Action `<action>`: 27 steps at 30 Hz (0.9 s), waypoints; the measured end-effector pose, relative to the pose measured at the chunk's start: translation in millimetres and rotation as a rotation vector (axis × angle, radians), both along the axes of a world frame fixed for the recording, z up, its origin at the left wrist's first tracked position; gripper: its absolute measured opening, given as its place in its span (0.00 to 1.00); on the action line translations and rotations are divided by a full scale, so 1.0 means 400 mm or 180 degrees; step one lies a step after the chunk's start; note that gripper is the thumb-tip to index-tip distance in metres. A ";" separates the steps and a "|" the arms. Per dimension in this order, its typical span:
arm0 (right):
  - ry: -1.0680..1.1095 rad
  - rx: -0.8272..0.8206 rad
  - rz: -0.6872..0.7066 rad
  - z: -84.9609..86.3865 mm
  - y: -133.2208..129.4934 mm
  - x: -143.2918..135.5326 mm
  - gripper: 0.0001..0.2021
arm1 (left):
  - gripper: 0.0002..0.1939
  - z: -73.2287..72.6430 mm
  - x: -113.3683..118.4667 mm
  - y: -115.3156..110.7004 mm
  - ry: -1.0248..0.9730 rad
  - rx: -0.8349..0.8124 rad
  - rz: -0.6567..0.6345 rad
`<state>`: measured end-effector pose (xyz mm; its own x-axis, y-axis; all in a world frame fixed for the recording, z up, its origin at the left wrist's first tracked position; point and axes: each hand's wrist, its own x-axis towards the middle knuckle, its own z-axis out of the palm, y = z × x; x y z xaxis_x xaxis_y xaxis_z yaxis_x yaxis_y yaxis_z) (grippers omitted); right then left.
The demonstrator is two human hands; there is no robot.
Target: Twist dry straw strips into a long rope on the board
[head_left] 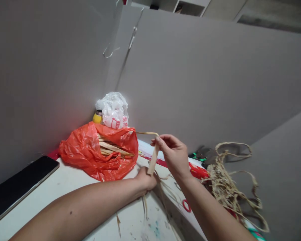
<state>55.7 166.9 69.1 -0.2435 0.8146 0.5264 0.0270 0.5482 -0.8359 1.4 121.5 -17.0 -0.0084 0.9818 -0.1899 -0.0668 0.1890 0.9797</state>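
Observation:
My right hand [176, 154] pinches a flat, pale, dry plant strip [154, 159] between thumb and fingers. The strip bends at the fingertips: one part runs left toward the red bag, the other hangs down to my left hand [145, 180]. That left hand is closed low over the table, its fingers mostly hidden from me. Thin strands [145, 206] of the same dry material poke out below it, and others trail off to its right. More strips [110, 147] lie inside the open red plastic bag [95, 167], left of my hands.
A dark phone or tablet [20, 187] lies at the left. Behind the bag stand a yellow bottle [97, 117] and a crumpled white plastic bag [114, 108]. Tangled braided cord [223, 184] is at the right, near green-handled tools [198, 155]. A red ring [186, 206] lies nearby. Grey walls close in behind.

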 end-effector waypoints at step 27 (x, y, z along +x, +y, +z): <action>0.0384 -0.1140 -0.0273 -0.092 -0.084 0.250 0.11 | 0.06 0.026 -0.009 0.010 -0.0281 -0.0374 -0.0242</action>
